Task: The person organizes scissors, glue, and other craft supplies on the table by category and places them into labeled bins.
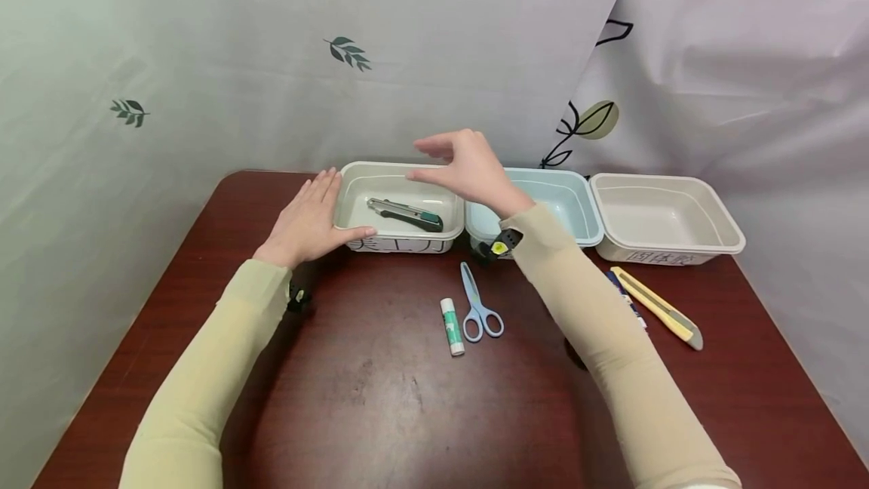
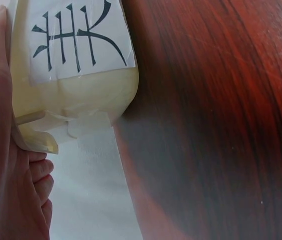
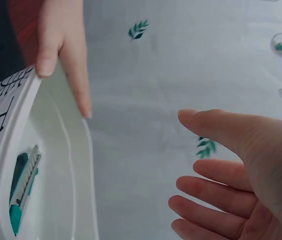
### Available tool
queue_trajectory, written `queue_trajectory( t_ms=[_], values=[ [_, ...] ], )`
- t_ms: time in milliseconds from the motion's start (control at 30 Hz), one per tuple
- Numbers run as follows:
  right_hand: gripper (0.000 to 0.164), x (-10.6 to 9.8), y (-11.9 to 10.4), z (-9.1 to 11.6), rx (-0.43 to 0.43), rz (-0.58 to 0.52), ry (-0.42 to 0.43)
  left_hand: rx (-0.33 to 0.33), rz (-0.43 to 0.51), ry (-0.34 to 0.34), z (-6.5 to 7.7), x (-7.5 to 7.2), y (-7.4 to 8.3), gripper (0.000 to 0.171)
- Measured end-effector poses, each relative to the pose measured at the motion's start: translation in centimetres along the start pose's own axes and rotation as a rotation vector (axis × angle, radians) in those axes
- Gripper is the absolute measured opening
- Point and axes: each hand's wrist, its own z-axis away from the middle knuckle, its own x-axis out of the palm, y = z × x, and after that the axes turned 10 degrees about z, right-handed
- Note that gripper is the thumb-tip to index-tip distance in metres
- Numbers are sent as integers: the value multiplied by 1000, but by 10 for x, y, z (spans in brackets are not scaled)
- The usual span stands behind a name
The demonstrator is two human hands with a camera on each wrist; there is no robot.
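Note:
My left hand [image 1: 305, 219] rests with straight fingers against the left end of a white bin [image 1: 400, 235], its thumb along the front rim. Inside this bin lies a black, silver and green utility knife [image 1: 407, 214], also visible in the right wrist view. Above the bin's right side hovers my right hand [image 1: 471, 168], thumb and fingers spread apart with nothing between them. In the left wrist view, a paper label [image 2: 81, 40] with black lettering covers part of the bin's wall.
A light blue bin [image 1: 563, 206] and another white bin [image 1: 668, 240] continue the row rightward. On the table [image 1: 339, 413] lie a glue stick [image 1: 452, 327], blue scissors [image 1: 478, 312] and a yellow utility knife [image 1: 658, 306]. A dark blue object [image 1: 631, 299] is partly behind the right sleeve.

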Motion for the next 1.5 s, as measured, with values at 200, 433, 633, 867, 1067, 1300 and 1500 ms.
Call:
queue_trajectory(
  t_ms=[200, 433, 633, 867, 1067, 1300, 1500],
  values=[
    [52, -16, 4, 19, -5, -35, 28, 3, -3, 4, 0, 0, -1, 124],
    [52, -31, 18, 40, 19, -34, 63, 8, -5, -10, 0, 0, 0, 123],
    [51, -43, 28, 61, 63, -30, 76, 6, -6, -12, 0, -1, 0, 123],
    [55, -54, 42, 88, 106, -11, 97, 2, -7, -10, 0, -1, 0, 124],
    [60, -58, 57, 112, 144, 19, 97, 2, -10, -11, 0, -1, 1, 124],
    [61, -61, 71, 140, 162, 30, 127, 2, -11, -18, -1, -1, 2, 124],
    [62, -63, 80, 164, 196, 64, 124, 0, -7, -19, 0, -2, 2, 123]
  ],
)
